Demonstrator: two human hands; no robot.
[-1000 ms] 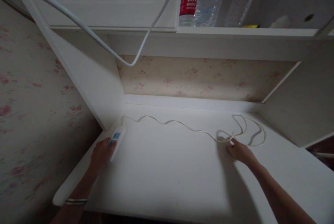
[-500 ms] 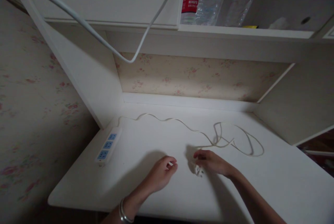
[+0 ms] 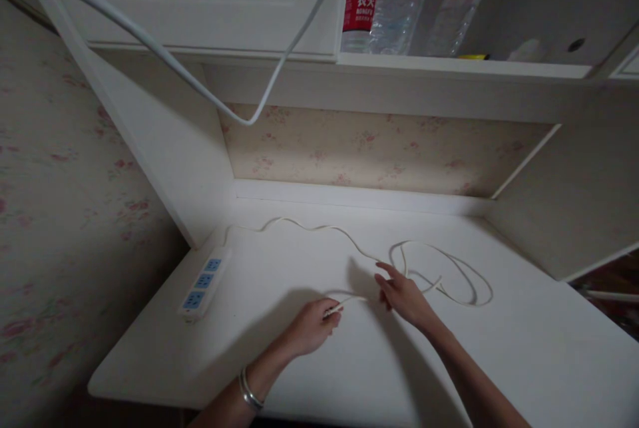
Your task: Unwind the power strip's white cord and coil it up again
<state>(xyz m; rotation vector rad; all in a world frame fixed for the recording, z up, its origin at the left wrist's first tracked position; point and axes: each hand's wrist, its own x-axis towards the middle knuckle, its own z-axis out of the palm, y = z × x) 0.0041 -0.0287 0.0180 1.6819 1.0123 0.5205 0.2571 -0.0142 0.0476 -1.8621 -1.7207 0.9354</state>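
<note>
Head view: left hand point(image 3: 313, 328) low over the middle of the desk point(image 3: 279, 378), forearm in from bottom, fingers curled, thumb side toward the right hand, clamped on the end of the white cord point(image 3: 349, 236). The plug is mostly hidden in the fist. Right hand point(image 3: 403, 296) just right of it, palm down, index stretched out, other fingers loosely bent; cord passes behind its fingers, can't tell if it grips.

Vs 0.5 s ago: plug was hanging below the right hand, left had no cord; now the cord end is in the left. Right hand has shifted toward the back, loop on the right sits slightly further left. Power strip point(image 3: 204, 281) unmoved, far left on desk, untouched.

Count: 1 strip, 3 blue socket panels, 1 cord, 3 bottles point(image 3: 399, 12) on the shelf point(image 3: 464, 67), 1 thick cable point(image 3: 184, 72) hanging up front.
</note>
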